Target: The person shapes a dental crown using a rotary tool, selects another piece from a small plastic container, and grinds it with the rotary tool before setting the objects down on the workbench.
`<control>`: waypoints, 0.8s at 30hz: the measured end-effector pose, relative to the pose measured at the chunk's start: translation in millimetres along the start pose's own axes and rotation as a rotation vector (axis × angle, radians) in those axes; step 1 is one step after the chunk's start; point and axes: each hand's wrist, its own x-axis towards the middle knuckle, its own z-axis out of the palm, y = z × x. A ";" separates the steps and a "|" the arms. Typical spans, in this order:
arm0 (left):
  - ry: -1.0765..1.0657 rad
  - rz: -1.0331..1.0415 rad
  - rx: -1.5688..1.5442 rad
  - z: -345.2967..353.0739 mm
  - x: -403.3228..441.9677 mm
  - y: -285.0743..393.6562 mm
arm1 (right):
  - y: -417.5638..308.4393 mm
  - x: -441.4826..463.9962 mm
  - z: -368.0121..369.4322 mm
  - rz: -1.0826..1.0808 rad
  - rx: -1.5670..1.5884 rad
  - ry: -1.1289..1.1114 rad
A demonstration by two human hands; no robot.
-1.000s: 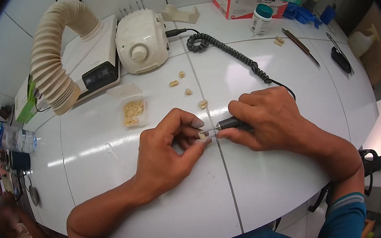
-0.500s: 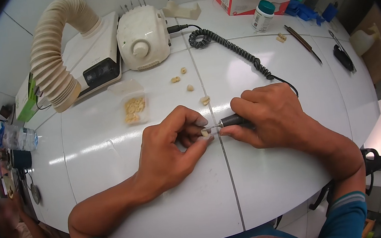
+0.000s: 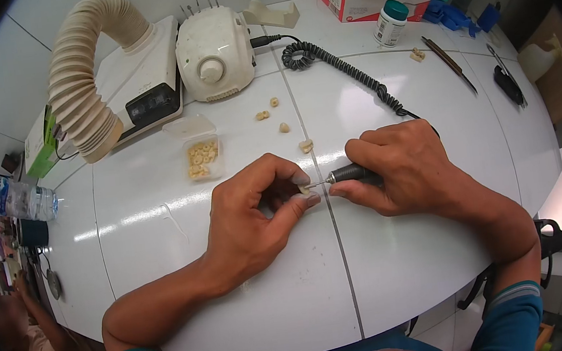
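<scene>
My left hand [image 3: 248,217] pinches a small cream dental crown [image 3: 305,190] between thumb and fingers, which hide much of it. My right hand [image 3: 405,168] is wrapped round a dark rotary handpiece [image 3: 353,172], its thin bur [image 3: 317,184] pointing left and reaching the crown; whether the tip touches cannot be made out. Just beyond the fingers lies another cream tooth piece [image 3: 306,146]. A few more, including a single crown [image 3: 284,127] and a joined pair [image 3: 262,115], lie farther back. An open clear box [image 3: 206,173] of cream crowns stands beyond my left hand.
A white control unit [image 3: 215,55] feeds a coiled black cord [image 3: 345,71] across the table. A ribbed suction hose [image 3: 69,82] arches at back left. Mask boxes [image 3: 372,2], a white bottle [image 3: 390,23] and a brown tool [image 3: 450,65] lie right. Another person [image 3: 50,340] is at far left.
Both hands stay in nearly the same place. The crown has turned in my left fingers and shows less now; the thumb has shifted slightly over it.
</scene>
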 end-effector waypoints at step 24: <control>0.087 0.018 -0.115 6.9 0.6 -10.0 | -0.9 -0.6 -0.8 0.010 0.000 -0.023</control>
